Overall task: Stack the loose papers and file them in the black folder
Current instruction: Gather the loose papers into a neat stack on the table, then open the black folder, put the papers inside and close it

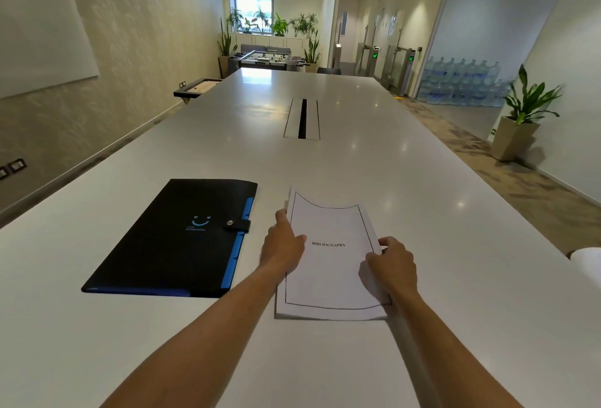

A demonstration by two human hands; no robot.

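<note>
A stack of white papers [330, 271] lies in front of me on the white table; its top sheet has a black border and the word "BIBLIOGRAPHY". My left hand [283, 245] grips the stack's left edge, thumb on top. My right hand [392, 264] grips the right edge. The far end of the top sheet curls upward. To the left lies the black folder [169, 245], flat and closed, its snap strap fastened, with blue tabs along its right side and a blue smile logo on the cover.
The long white table [325, 163] runs away from me, with a cable slot [302, 119] in its middle. A white object [587, 259] shows at the table's right edge. A potted plant [520, 121] stands on the floor to the right.
</note>
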